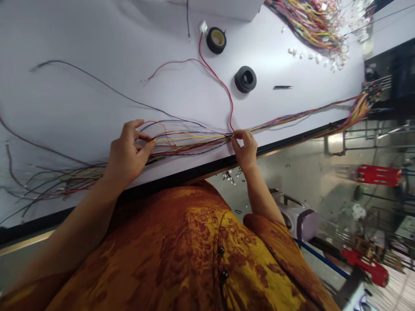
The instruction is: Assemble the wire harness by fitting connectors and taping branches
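Left of the left hand [128, 153], a messy spread of thin wires [55, 181] lies on the white table [97, 86]. The left hand is half closed, and it seems to hold the bunch of colored wires [191, 140], maybe to keep them straight. The bunch runs between the hands to the right hand [245, 149], which pinches it between thumb and finger, likely so it won't slip. A long red wire [223, 86] goes from near that pinch up to a roll of black tape [216, 40]. Farther from the hands sit a dark rubber ring [245, 79] and a small black stick [282, 87], perhaps kept away from the wires. Far up and to the right lie small white plastic bits [324, 56].
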The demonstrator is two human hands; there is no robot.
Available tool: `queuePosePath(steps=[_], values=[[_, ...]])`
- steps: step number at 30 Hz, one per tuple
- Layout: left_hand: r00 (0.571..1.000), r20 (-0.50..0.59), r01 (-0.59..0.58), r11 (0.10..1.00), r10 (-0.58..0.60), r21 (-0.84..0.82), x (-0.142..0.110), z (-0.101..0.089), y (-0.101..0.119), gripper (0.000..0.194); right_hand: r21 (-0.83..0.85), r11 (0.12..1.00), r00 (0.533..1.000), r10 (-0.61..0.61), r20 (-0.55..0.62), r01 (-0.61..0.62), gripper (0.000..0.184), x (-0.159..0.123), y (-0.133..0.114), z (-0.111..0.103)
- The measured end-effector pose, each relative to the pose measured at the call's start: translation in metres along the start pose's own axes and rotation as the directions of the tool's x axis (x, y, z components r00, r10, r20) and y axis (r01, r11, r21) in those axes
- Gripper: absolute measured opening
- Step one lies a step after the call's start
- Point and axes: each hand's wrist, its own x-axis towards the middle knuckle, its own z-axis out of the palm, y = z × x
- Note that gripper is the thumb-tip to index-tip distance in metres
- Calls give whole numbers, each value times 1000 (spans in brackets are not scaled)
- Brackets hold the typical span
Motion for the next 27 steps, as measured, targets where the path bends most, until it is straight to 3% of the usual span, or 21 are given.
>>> queuePosePath(steps=[2, 7, 15, 21, 27], values=[[1000, 4, -5, 1000, 5, -4, 0, 0, -1, 60, -9, 1000, 999, -3, -45, 3, 11, -3, 5, -2], [1000, 6, -6, 1000, 6, -5, 0, 0, -3, 61, -72, 997, 1000, -26, 8, 26, 18, -4, 10, -5], [1000, 5, 22, 1000, -22, -13, 0, 1, 2, 59, -214, 949, 957, -182, 225, 230, 20, 10, 0, -11], [1000, 5, -2, 1000, 2, 18, 0, -1, 1, 59, -156, 979, 950, -75, 304, 127, 15, 24, 3, -16], [992, -60, -108, 990, 114, 91, -11, -1, 6, 66, -263, 942, 930, -108, 352, 210, 12, 29, 1, -13]])
